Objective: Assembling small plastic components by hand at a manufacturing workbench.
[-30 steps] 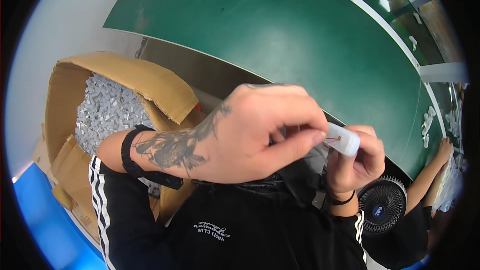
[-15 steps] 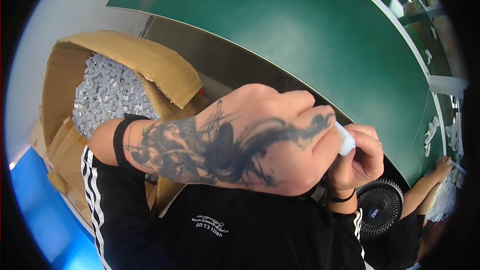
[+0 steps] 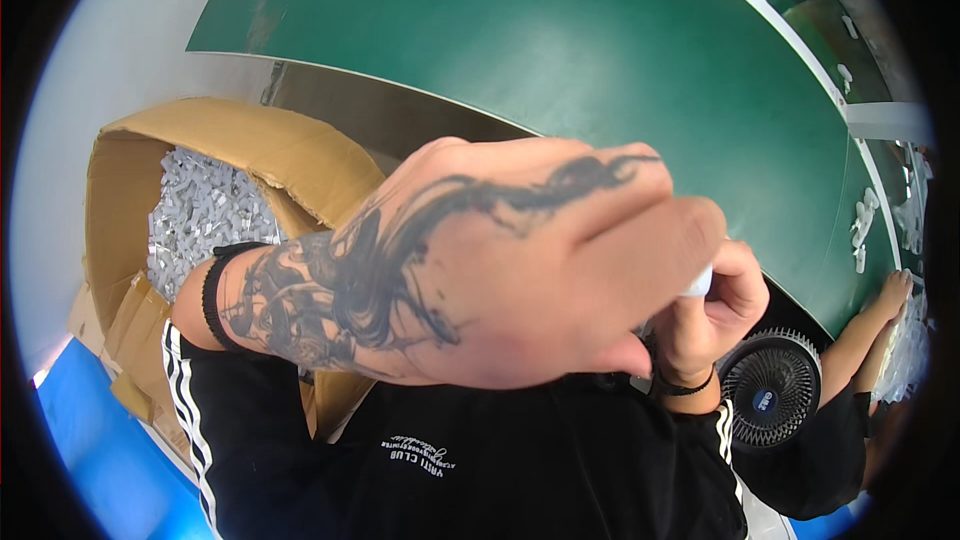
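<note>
My left hand (image 3: 520, 250), its back towards me and tattooed, is in the middle of the view. Its fingers are bent and close together, and the thumb tip shows below them. What they hold, if anything, is hidden behind the hand. Just beyond its index finger, my right hand (image 3: 722, 305) has its fingers curled in a pinch around a small white plastic piece (image 3: 700, 283). Only one end of this piece shows; the left index finger covers the rest. Both hands are close together in front of my chest, short of the green table (image 3: 560, 60).
At left a cardboard box (image 3: 240, 120) holds many small grey-white parts (image 3: 205, 205). A round black fan (image 3: 770, 390) is at lower right. Beyond it another person's arm (image 3: 868, 325) reaches to the table edge, near white pieces (image 3: 863, 220) and clear plastic bags (image 3: 905, 350).
My left hand has turned and shifted nearer, its index finger now covering more of the white piece. The thumb has come into sight. My right hand keeps its pinch.
</note>
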